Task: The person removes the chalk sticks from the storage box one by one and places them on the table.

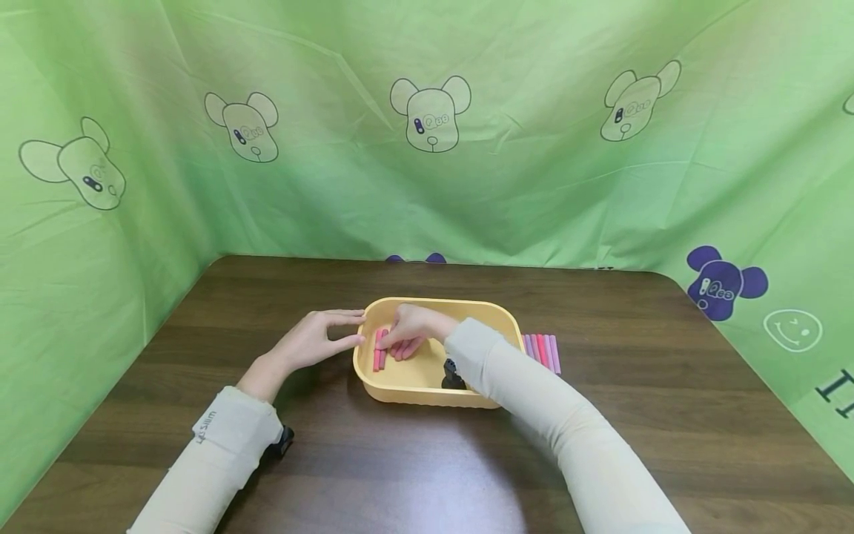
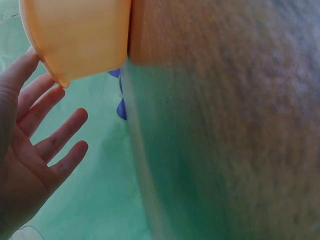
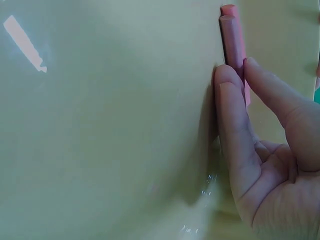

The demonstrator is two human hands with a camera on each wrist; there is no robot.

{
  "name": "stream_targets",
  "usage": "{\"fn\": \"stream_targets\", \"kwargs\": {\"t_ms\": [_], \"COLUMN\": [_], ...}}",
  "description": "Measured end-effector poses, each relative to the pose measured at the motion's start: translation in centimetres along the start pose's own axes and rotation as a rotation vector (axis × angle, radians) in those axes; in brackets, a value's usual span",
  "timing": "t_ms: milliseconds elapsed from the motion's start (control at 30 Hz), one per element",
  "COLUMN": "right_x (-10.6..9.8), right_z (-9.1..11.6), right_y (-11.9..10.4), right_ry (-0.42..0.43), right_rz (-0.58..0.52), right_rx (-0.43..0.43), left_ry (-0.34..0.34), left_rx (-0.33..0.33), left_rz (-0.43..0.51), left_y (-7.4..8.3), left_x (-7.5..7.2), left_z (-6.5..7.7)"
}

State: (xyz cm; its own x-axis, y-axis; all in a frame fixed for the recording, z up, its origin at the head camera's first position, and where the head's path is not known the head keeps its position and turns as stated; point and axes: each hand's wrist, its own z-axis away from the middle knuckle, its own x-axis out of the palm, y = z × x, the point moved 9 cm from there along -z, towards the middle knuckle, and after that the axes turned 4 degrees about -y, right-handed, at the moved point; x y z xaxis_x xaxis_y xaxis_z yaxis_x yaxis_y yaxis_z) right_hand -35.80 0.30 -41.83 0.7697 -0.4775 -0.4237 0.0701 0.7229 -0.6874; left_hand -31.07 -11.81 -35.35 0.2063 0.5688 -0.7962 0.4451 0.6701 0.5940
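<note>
A pale yellow rectangular tub (image 1: 427, 397) stands on the table in the head view. My right hand (image 1: 415, 326) reaches inside, near its left end. Between thumb and fingers it pinches a dark pink stick (image 3: 230, 42), seen in the right wrist view. Close alongside lies a brighter pink stick (image 1: 376, 362), partly hidden by the other in the right wrist view. My left hand (image 1: 303, 343) is at the tub's left side, its fingers spread. Thumb and fingertips touch the tub's rim in the left wrist view, where the outer wall (image 2: 80, 35) shows.
Several pink and purple sticks (image 1: 543, 352) lie side by side on the brown table (image 1: 373, 467), just right of the tub. My right forearm crosses the tub's right end. A green printed cloth (image 1: 520, 200) hangs behind the table and along its sides.
</note>
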Motion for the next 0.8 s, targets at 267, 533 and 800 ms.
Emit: {"fn": "stream_targets", "kwargs": {"t_ms": [267, 533, 800], "right_x": [0.05, 0.08, 0.06], "right_z": [0.11, -0.20, -0.16], "right_y": [-0.02, 0.14, 0.22], "right_ry": [-0.019, -0.035, -0.046], "right_rz": [-0.017, -0.035, -0.016], "right_rx": [0.019, 0.041, 0.037], "left_ry": [0.001, 0.003, -0.001], "left_rx": [0.007, 0.012, 0.017], "left_rz": [-0.004, -0.007, -0.005], "left_y": [0.02, 0.17, 0.19], "left_x": [0.03, -0.02, -0.08], "left_z": [-0.01, -0.09, -0.05]}}
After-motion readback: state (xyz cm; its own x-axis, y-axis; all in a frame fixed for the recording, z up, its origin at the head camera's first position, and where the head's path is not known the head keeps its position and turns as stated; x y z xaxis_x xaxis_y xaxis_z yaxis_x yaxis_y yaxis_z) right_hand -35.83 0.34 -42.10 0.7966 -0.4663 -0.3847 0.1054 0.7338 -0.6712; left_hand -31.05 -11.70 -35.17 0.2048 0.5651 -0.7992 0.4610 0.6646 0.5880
